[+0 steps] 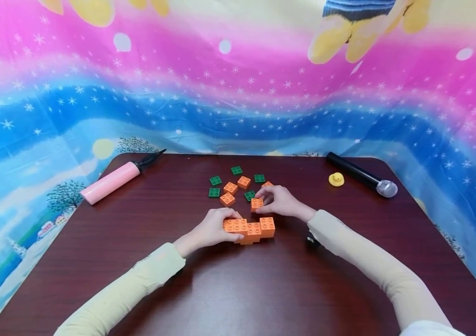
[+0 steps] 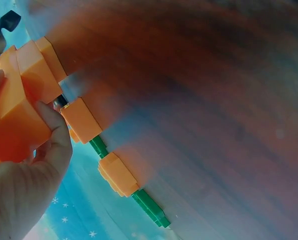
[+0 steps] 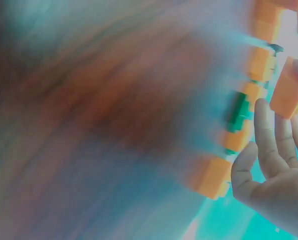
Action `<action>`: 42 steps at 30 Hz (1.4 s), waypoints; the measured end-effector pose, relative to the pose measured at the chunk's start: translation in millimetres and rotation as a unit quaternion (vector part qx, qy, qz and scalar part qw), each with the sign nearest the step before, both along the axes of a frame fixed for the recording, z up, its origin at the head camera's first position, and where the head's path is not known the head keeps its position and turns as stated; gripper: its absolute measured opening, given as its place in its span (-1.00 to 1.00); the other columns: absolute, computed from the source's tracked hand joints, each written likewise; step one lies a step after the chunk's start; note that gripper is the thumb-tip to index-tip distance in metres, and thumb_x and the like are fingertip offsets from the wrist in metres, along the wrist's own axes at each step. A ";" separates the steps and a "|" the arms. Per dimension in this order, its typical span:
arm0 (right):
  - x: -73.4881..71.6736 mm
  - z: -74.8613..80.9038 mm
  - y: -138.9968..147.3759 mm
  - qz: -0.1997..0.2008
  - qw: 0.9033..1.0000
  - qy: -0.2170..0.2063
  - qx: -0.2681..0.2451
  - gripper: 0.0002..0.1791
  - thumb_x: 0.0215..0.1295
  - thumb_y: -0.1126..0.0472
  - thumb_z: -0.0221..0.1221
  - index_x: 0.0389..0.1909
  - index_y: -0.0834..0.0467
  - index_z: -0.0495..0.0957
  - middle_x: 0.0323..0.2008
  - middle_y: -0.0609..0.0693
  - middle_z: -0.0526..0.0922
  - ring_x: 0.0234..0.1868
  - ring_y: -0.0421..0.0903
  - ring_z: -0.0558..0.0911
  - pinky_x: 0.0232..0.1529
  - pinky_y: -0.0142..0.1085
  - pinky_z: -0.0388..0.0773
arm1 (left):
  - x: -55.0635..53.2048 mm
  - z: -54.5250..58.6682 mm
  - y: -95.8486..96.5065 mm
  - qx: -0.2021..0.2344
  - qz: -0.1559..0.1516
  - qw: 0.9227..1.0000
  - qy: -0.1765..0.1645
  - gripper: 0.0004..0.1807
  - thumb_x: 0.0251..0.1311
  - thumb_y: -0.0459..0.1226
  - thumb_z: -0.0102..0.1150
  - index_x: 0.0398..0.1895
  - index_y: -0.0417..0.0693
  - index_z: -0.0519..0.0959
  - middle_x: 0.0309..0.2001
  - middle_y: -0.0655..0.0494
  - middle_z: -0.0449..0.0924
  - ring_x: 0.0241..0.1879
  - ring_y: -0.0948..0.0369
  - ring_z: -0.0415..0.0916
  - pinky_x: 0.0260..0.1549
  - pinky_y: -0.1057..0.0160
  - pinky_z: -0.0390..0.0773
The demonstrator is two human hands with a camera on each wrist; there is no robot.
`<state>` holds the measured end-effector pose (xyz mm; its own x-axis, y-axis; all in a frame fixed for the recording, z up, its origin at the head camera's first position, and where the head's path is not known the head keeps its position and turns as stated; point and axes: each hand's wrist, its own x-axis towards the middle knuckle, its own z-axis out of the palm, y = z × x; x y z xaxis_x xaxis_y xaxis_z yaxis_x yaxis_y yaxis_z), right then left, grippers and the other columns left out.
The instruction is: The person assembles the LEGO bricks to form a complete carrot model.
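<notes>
My left hand (image 1: 212, 227) grips a joined row of orange toy building bricks (image 1: 239, 225) close over the middle of the table. Thumb and fingers lie on opposite sides of its left end, and a single taller brick (image 1: 267, 227) forms the right end. Just behind that row, my right hand (image 1: 280, 201) pinches one loose orange brick (image 1: 257, 204), studs up. The right wrist view shows this brick (image 3: 287, 95) between thumb and fingertips. In the left wrist view the joined bricks (image 2: 26, 117) fill my left hand (image 2: 31, 185).
Beyond the hands lie several loose orange bricks (image 1: 230, 188) and flat green bricks (image 1: 214, 192). A pink hand pump (image 1: 112, 182) lies at the back left. At the back right are a black microphone (image 1: 357, 172) and a small yellow rubber duck (image 1: 336, 179).
</notes>
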<state>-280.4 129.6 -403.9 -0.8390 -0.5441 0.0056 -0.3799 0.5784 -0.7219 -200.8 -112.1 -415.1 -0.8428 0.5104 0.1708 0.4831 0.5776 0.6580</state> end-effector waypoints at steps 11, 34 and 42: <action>37.3 25.4 4.0 0.049 0.995 -0.015 -0.083 -0.62 0.06 0.20 0.40 -0.07 0.18 0.59 -0.11 0.07 0.66 -0.18 -0.07 0.66 -0.18 -0.20 0.60 | -0.5 0.5 0.4 -0.003 -0.002 1.000 0.013 -0.62 -0.05 -0.08 0.44 -0.19 -0.03 0.61 -0.16 0.17 0.65 -0.19 0.25 0.47 -0.15 0.27 0.44; 62.7 7.1 -4.3 0.055 0.997 0.038 -0.046 -0.65 0.00 0.13 0.43 -0.15 0.06 0.63 -0.20 -0.08 0.68 -0.24 -0.17 0.55 -0.17 -0.33 0.54 | -1.2 -1.3 1.2 0.017 -0.011 1.000 0.023 -0.63 -0.10 -0.10 0.46 -0.23 -0.03 0.62 -0.21 0.16 0.66 -0.25 0.28 0.48 -0.25 0.36 0.43; 64.1 8.1 -5.7 0.050 0.997 0.046 -0.042 -0.63 -0.02 0.09 0.45 -0.16 0.03 0.62 -0.20 -0.11 0.68 -0.24 -0.18 0.55 -0.18 -0.35 0.55 | -2.0 -0.8 0.9 0.026 -0.013 0.999 0.027 -0.64 -0.11 -0.11 0.47 -0.24 -0.04 0.63 -0.22 0.15 0.67 -0.27 0.29 0.48 -0.26 0.37 0.44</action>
<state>-216.3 123.9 -395.9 -0.7743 -0.6197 0.1283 -0.4993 0.4737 -0.7255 -202.8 -111.2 -415.9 -0.8187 0.5206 0.2424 0.5324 0.5298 0.6602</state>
